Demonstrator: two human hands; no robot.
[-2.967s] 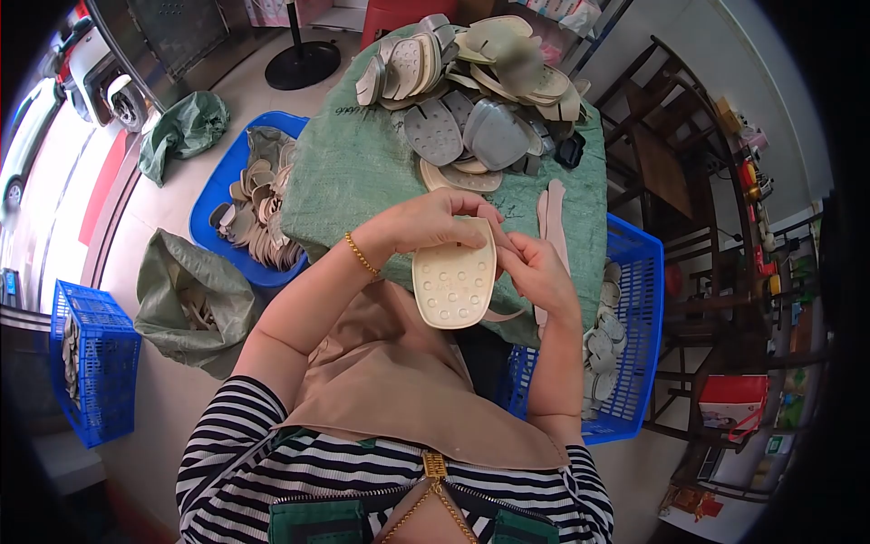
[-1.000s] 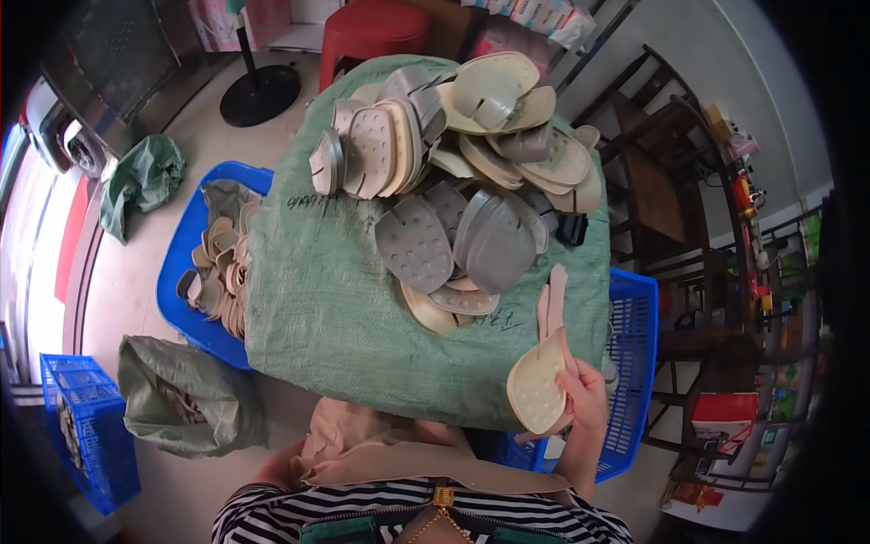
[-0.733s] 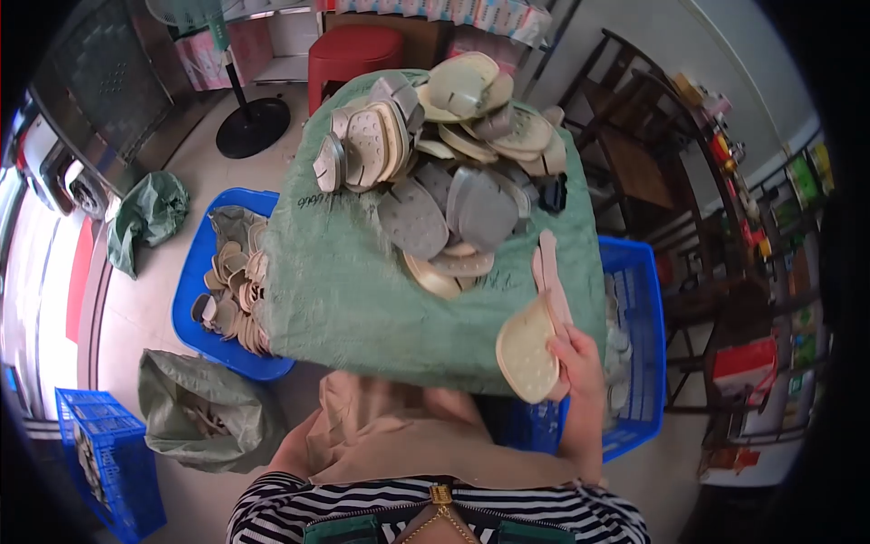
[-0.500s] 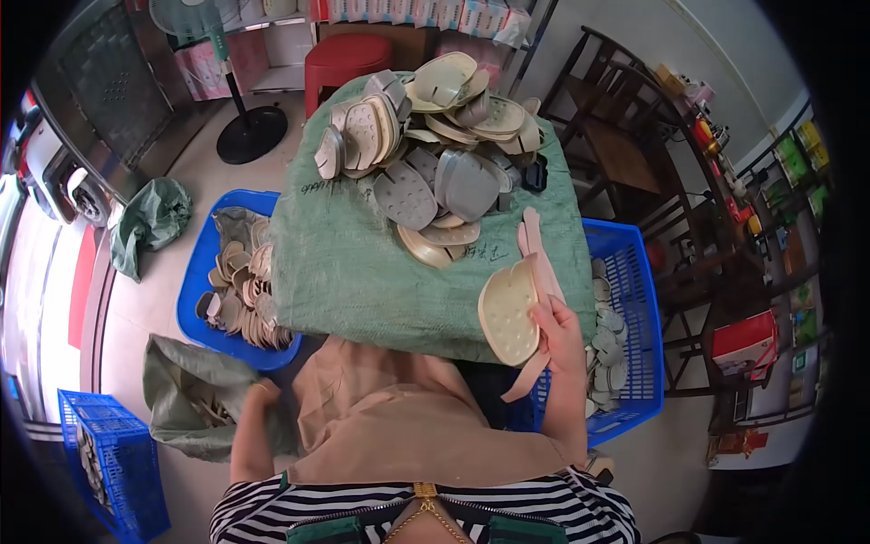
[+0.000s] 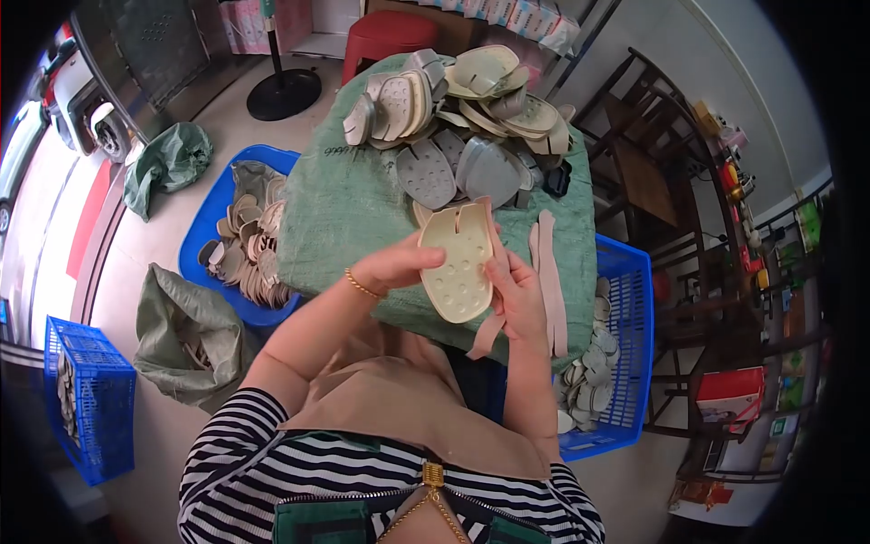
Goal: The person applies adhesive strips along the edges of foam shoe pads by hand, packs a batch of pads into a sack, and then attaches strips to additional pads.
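Note:
Over the near part of the green woven sack (image 5: 349,213), I hold a cream dimpled pad (image 5: 460,263) with a slit at its top. My left hand (image 5: 399,264) is closed on its left edge, thumb across the face. At the right edge, my right hand (image 5: 518,295) pinches the pad together with a pinkish-beige strip (image 5: 489,337), whose lower end hangs below. More beige strips (image 5: 546,281) lie on the sack to the right of that hand. Beyond my hands is a heap of similar cream pads (image 5: 535,118) and grey pads (image 5: 426,172).
A blue tub (image 5: 195,227) of small beige pieces stands left, a blue basket (image 5: 642,354) of pale pieces right. An open green sack (image 5: 172,335) and a blue crate (image 5: 104,399) are on the floor at left. Wooden chairs (image 5: 643,172) and a red stool (image 5: 390,36) stand further back.
My left hand has come up from the open sack at left and taken hold of the cream pad. My right hand has brought the pad leftward and up, slit now at top.

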